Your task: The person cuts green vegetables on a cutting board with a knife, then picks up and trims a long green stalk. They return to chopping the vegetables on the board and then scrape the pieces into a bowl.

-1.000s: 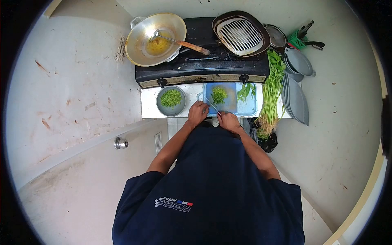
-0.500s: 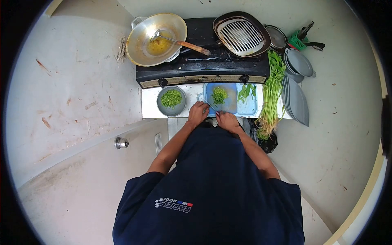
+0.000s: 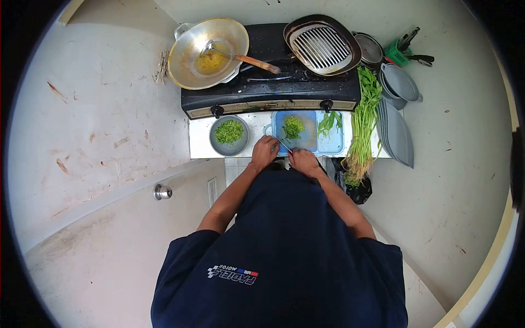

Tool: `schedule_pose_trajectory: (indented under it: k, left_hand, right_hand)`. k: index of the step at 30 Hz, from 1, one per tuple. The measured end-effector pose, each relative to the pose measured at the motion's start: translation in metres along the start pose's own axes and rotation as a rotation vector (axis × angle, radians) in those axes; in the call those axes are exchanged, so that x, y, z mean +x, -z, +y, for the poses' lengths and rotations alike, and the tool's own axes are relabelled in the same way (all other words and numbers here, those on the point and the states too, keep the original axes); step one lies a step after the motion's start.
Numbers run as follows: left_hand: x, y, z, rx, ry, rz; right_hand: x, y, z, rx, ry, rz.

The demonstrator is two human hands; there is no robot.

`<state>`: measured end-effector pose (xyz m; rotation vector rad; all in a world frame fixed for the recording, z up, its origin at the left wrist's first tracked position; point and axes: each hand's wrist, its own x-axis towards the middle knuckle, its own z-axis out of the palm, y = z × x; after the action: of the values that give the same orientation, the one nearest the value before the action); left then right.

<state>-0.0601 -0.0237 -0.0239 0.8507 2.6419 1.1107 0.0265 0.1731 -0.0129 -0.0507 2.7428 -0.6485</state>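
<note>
My right hand [image 3: 304, 163] is closed around the handle of a knife [image 3: 283, 145], whose thin blade slants up and left over the near edge of a blue cutting board [image 3: 310, 139]. At the board's near left corner, my left hand [image 3: 265, 152] has its fingers bent together close to the blade tip; what they hold, if anything, is too small to make out. Beyond the blade lies a pile of chopped greens [image 3: 293, 127] on the board. A few green leaves [image 3: 330, 123] lie in the light blue tray [image 3: 339, 147] at the right.
A grey bowl [image 3: 213, 140] of chopped greens stands left. Behind is a black stove [image 3: 268, 90] with a wok [image 3: 183, 63] holding a ladle [image 3: 257, 63], and a grill pan [image 3: 321, 49]. Long-stemmed greens [image 3: 362, 126] and stacked grey plates [image 3: 395, 136] stand right.
Both hands and the knife stay almost in place. The whole view has shifted very slightly; the greens, bowl and pans have not moved.
</note>
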Motion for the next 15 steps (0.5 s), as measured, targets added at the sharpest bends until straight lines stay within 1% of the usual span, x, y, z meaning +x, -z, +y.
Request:
schedule_pose_trajectory:
  k: [7,10,13,15]
  left_hand:
    - [0.001,0.0,0.0,-0.075,0.017,-0.001]
    - [0.001,-0.001,-0.002,-0.068,0.029,-0.017]
    - [0.0,0.001,-0.001,-0.04,0.015,-0.002]
    - [-0.001,0.001,-0.002,-0.02,-0.008,0.008]
  right_hand:
    - [-0.004,-0.005,0.006,0.023,-0.015,0.009]
    - [-0.005,-0.008,0.008,0.024,0.003,0.089]
    - [-0.005,-0.011,0.01,0.032,0.041,0.076]
    - [-0.006,-0.011,0.01,0.01,0.03,0.062]
